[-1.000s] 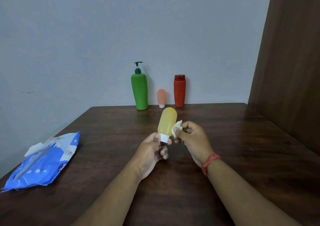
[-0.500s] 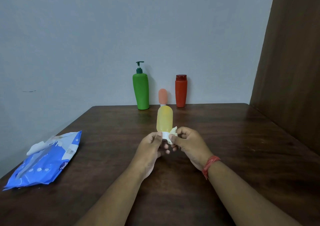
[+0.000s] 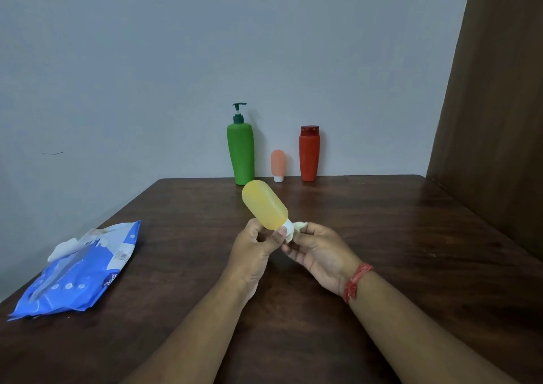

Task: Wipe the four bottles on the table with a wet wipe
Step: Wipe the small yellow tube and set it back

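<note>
- Now, in the head view, the yellow bottle [image 3: 265,204] leans toward the upper left of the frame, whereas half a second ago it stood nearly upright; it is held cap-down above the table [image 3: 382,236] at centre frame.
- Left hand [image 3: 254,253] pinches the bottle's neck; right hand [image 3: 318,251] has its fingers closed on the wet wipe [image 3: 295,228] at the white cap [image 3: 288,225], as before.
- Green pump bottle [image 3: 241,151], small pink bottle [image 3: 278,164] and red bottle [image 3: 309,153] stand unmoved at the far edge.
- Blue wipes pack [image 3: 85,269] stays at lower left.
- Most of the cap and wipe is hidden by fingers.
</note>
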`<state>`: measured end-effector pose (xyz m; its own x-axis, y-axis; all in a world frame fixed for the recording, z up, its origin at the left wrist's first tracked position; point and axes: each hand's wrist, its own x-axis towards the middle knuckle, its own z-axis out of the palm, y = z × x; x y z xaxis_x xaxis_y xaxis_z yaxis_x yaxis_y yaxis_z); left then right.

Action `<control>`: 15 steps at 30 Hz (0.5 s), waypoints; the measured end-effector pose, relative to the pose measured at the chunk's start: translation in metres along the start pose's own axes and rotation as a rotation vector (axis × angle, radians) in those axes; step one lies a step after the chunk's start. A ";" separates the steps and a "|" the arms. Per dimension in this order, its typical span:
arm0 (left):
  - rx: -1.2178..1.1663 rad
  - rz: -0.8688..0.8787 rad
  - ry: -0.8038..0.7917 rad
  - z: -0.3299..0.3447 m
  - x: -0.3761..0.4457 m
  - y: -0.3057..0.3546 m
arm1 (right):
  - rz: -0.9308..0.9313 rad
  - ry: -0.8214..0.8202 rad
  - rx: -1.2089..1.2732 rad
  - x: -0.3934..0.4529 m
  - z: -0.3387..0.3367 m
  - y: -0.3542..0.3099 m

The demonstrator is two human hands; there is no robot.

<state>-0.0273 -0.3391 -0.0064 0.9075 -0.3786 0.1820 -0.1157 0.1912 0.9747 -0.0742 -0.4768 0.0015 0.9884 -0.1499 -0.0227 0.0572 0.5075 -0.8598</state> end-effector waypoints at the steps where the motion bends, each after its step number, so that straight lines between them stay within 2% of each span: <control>1: 0.019 0.010 0.006 0.000 0.000 0.000 | 0.020 -0.020 0.003 -0.001 0.001 0.001; 5: 0.047 0.040 0.046 -0.002 0.004 -0.001 | 0.073 -0.094 -0.062 -0.004 0.000 -0.002; 11: 0.062 0.036 0.015 -0.002 0.004 -0.003 | -0.075 0.046 0.010 -0.001 -0.003 -0.007; 15: 0.045 0.033 0.003 -0.004 0.004 -0.003 | 0.039 -0.063 -0.069 -0.005 0.000 -0.001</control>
<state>-0.0221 -0.3377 -0.0096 0.9039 -0.3702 0.2142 -0.1638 0.1629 0.9729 -0.0789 -0.4765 0.0020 0.9967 -0.0763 -0.0267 0.0107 0.4515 -0.8922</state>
